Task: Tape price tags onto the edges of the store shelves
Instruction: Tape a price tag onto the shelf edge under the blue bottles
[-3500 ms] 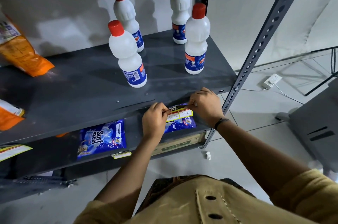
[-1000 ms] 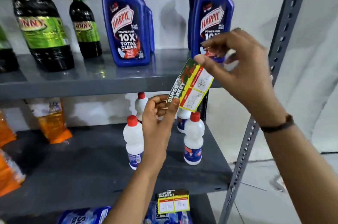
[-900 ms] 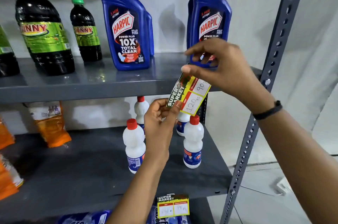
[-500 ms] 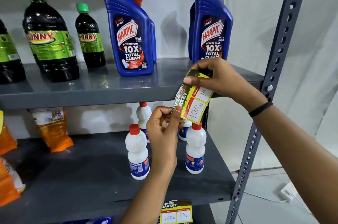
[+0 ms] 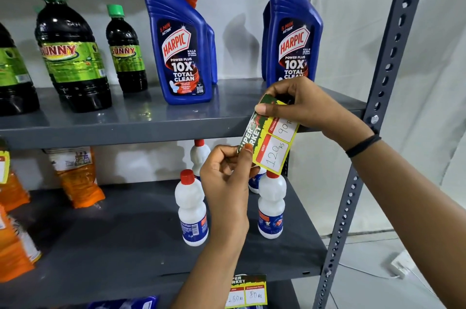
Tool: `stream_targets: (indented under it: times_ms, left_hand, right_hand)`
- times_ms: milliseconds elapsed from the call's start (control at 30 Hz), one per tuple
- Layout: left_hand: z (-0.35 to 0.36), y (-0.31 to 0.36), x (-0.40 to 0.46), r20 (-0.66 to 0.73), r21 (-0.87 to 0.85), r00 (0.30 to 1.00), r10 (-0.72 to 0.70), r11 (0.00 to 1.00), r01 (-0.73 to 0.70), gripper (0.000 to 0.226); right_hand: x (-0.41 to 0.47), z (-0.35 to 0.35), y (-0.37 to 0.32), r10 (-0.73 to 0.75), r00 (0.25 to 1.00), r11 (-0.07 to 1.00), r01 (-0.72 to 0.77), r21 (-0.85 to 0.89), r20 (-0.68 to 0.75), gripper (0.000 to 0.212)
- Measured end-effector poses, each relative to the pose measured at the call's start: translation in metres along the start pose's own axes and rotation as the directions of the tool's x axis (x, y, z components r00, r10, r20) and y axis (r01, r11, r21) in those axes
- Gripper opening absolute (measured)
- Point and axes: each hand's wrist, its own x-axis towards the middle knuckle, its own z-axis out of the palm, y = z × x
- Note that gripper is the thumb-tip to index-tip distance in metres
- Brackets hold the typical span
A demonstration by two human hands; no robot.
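Grey metal shelving (image 5: 126, 129) against a white wall, one tag up, another in hand.

Both hands pinch a price tag (image 5: 271, 142): right hand (image 5: 305, 104) at its top, left hand (image 5: 227, 177) at its lower corner, tilted just before the upper shelf's edge and not yet stuck. Lower down, a taped tag (image 5: 248, 291) already hangs; this edge remains.

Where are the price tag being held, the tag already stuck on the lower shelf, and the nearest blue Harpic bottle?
Held yellow price tag (image 5: 273, 143), head view: white MRP box.
Stuck yellow price tag (image 5: 248, 292), head view: centre.
Blue Harpic bottle (image 5: 180, 56), head view: front label.
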Motion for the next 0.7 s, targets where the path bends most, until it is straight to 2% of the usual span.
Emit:
stream_targets:
  times_ms: [133, 267, 367, 500, 700]
  left_hand:
    - [-0.008, 0.002, 0.006, -0.011, 0.056, 1.0, 0.03, 0.998, -0.029, 0.013]
    - [-0.023, 0.002, 0.016, 0.007, 0.231, 0.985, 0.173, 0.958, -0.17, 0.01]
    - [-0.031, 0.002, 0.023, 0.046, 0.391, 0.966, 0.255, 0.885, -0.252, 0.016]
    - [-0.037, 0.005, 0.026, 0.134, 0.531, 0.936, 0.326, 0.774, -0.346, 0.01]
    - [-0.038, 0.012, 0.033, 0.273, 0.659, 0.854, 0.443, 0.561, -0.502, 0.008]
  right_hand:
    - [-0.008, 0.0, 0.0, -0.045, 0.997, 0.999, 0.046, 0.017, -0.059, 0.01]
    - [-0.021, 0.006, 0.004, -0.129, 0.98, 0.99, 0.117, -0.082, -0.15, 0.011]
    - [-0.033, 0.012, 0.008, -0.195, 0.965, 0.959, 0.15, -0.239, -0.177, 0.012]
    - [-0.041, 0.019, 0.015, -0.272, 0.944, 0.835, 0.135, -0.534, -0.186, 0.02]
    - [-0.042, 0.023, 0.02, -0.308, 0.924, 0.803, 0.124, -0.583, -0.228, 0.019]
